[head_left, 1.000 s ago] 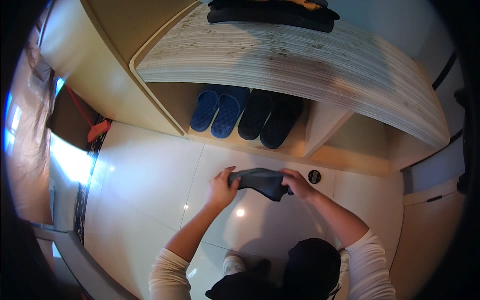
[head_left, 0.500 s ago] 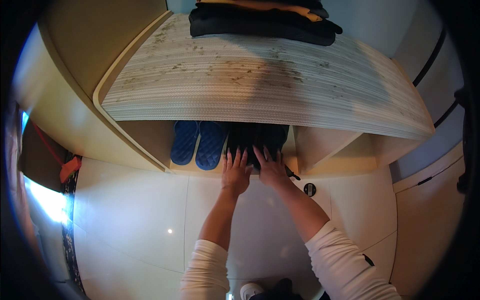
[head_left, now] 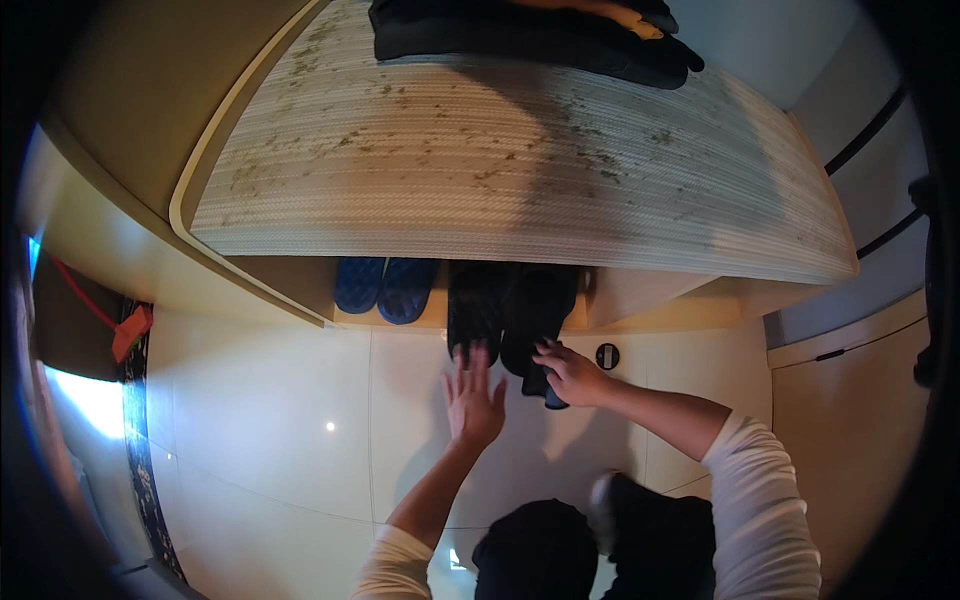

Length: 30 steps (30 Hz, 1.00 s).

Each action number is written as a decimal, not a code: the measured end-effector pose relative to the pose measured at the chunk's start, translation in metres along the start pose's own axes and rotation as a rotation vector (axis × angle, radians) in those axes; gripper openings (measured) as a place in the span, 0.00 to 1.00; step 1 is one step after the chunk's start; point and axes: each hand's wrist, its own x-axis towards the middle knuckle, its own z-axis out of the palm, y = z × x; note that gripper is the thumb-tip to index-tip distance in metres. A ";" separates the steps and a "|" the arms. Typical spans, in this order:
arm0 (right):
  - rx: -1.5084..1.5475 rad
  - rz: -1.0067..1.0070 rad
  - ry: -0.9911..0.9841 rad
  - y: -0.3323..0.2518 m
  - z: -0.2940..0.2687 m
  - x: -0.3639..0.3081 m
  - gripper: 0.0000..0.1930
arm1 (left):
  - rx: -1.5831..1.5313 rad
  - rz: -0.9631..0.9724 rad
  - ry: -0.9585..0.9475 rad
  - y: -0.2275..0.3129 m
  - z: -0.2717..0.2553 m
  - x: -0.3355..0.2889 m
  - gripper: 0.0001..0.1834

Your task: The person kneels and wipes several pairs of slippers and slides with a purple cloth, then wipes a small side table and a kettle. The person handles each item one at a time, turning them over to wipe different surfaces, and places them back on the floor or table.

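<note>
A pair of black slippers [head_left: 476, 312] pokes out of the low compartment, over its front edge and above the tiled floor. My left hand [head_left: 473, 402] is open, fingers stretched toward the front end of the left black slipper; the fingertips are at its edge and slightly blurred. At the front of the right black slipper, my right hand [head_left: 570, 375] has its fingers curled round a small dark piece [head_left: 537, 382], whose exact kind I cannot make out. Left of these, blue slippers [head_left: 408, 290] stand side by side inside the compartment. The rear of all the footwear is hidden under the bench top.
The bench top [head_left: 500, 170] overhangs the compartments and carries folded dark clothes [head_left: 520, 40]. A divider [head_left: 640, 295] stands right of the black slippers. A small round black device [head_left: 607, 356] lies on the floor. A red dustpan-like thing [head_left: 131, 332] is at the far left.
The black slippers have come forward out of the compartment. My left hand has drawn back toward me; my right hand has moved right and back, fingers now curled. My knees have come into view.
</note>
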 end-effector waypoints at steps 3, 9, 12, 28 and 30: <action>0.153 0.390 -0.020 0.006 -0.017 -0.027 0.15 | -0.322 -0.364 0.249 -0.015 -0.003 0.001 0.36; 1.243 0.786 0.124 0.024 0.010 -0.002 0.29 | -0.908 -0.639 -0.094 -0.056 0.008 0.044 0.23; 1.533 0.639 -0.075 0.024 0.023 0.015 0.34 | -0.952 -0.545 -0.020 -0.057 0.019 0.032 0.23; 0.134 0.443 -0.752 -0.020 0.053 -0.053 0.30 | 0.093 -0.796 -0.483 -0.061 -0.054 -0.209 0.39; 0.260 0.087 -0.327 -0.034 0.043 -0.014 0.24 | 0.134 -0.668 -0.117 -0.070 -0.071 -0.171 0.32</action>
